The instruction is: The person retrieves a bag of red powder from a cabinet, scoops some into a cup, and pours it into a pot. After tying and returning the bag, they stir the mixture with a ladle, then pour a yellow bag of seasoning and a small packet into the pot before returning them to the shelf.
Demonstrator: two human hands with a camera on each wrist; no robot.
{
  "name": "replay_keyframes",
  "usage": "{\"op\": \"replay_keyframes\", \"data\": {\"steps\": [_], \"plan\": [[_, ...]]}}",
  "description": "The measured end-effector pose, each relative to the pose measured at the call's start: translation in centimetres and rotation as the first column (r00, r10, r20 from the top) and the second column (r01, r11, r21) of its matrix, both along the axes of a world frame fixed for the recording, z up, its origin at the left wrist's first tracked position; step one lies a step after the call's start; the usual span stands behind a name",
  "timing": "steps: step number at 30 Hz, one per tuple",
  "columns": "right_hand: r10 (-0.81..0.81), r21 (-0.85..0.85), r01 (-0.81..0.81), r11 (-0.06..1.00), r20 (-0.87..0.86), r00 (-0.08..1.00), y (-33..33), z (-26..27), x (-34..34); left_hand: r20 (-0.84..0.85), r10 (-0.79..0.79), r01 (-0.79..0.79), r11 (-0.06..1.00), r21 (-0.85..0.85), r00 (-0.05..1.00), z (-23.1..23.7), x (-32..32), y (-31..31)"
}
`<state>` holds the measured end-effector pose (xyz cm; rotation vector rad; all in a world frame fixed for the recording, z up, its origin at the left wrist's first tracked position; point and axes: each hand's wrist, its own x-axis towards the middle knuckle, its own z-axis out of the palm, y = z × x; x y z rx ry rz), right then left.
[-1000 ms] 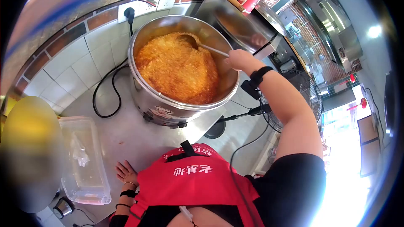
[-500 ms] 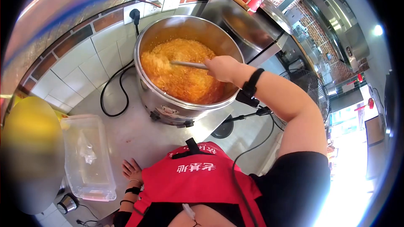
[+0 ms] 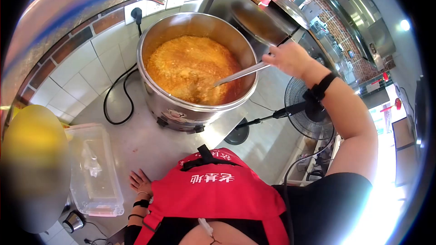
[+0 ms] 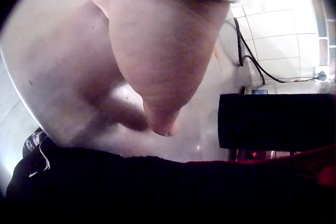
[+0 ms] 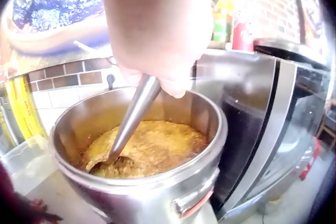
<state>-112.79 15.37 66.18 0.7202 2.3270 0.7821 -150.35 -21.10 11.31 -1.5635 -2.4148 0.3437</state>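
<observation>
My right hand (image 3: 290, 59) grips the metal handle of a ladle (image 5: 135, 113) above the right rim of a big steel pot (image 3: 141, 63). The ladle slants down and left, its bowl dipped in orange-brown, grainy soup (image 3: 190, 63) near the pot's front side. In the right wrist view the fingers wrap the top of the handle, and the bowl's edge shows at the surface. My left hand (image 3: 141, 182) rests on the steel counter with its fingers spread, beside the red apron. The left wrist view shows that hand (image 4: 157, 50) from behind, most fingers hidden.
Left on the counter stands a clear plastic box (image 3: 97, 195) with a crumpled white piece inside. A black cord (image 3: 106, 109) loops from the wall plug beside the pot. A steel cabinet (image 3: 240, 18) stands behind, and a black fan (image 3: 309, 109) to the right.
The ladle has swept round the pot, from the back to the left and now to the front right. My right hand moved left, then back out to the right and higher. The left hand stays put.
</observation>
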Motion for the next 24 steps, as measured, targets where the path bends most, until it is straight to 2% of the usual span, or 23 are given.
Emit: {"op": "replay_keyframes", "data": {"steps": [1,2,3,6,10,12,15,19,20,21,22,23,24], "plan": [[0.020,0.065,-0.021,0.998,0.013,1.000,0.4,0.7,0.5,0.388,0.167,-0.075,0.968,-0.241,0.907,4.1,-0.3,1.3],[0.074,0.116,-0.074,0.990,0.006,0.997,1.1,0.8,1.3,0.655,0.387,-0.041,0.878,-0.478,0.649,6.3,-0.4,2.1],[0.075,0.116,-0.075,0.990,0.010,0.997,1.8,0.8,1.8,0.658,0.387,-0.040,0.878,-0.478,0.646,6.3,-0.4,2.0],[-0.022,0.270,0.019,0.963,0.008,1.000,3.0,0.9,1.7,0.663,0.367,-0.029,0.886,-0.462,0.652,5.7,-0.4,1.8],[-0.017,0.307,0.030,0.951,-0.043,0.999,5.0,-0.1,0.5,0.665,0.355,-0.038,0.897,-0.441,0.657,5.5,-0.3,1.7],[-0.049,0.309,0.091,0.947,-0.143,0.989,6.1,-1.4,-0.5,0.671,0.370,-0.041,0.891,-0.452,0.643,6.3,-0.3,2.0],[-0.115,0.300,0.174,0.938,-0.202,0.972,7.3,-3.4,-2.6,0.670,0.393,-0.045,0.880,-0.473,0.630,7.1,-0.3,2.4],[-0.199,0.218,0.263,0.940,-0.275,0.941,8.9,-5.5,-4.6,0.657,0.422,-0.039,0.857,-0.514,0.625,7.5,-0.2,2.7],[-0.096,0.283,0.181,0.942,-0.290,0.952,10.1,-6.9,-3.8,0.651,0.417,-0.036,0.857,-0.515,0.634,7.5,-0.3,2.6],[-0.095,0.282,0.180,0.943,-0.290,0.952,10.2,-7.2,-3.9,0.650,0.419,-0.037,0.856,-0.515,0.634,5.7,-0.1,1.8],[-0.111,0.247,0.174,0.953,-0.250,0.962,10.2,-7.4,-4.0,0.388,0.168,-0.070,0.965,-0.254,0.906,2.5,0.1,0.6],[-0.125,0.212,0.170,0.962,-0.208,0.970,10.2,-7.5,-4.0,-0.012,-0.024,0.024,1.000,0.011,1.000,0.6,0.3,0.0],[-0.142,0.181,0.185,0.966,-0.230,0.963,10.2,-7.8,-3.8,-0.012,-0.025,0.025,1.000,0.011,1.000,3.3,0.2,1.0]]}}
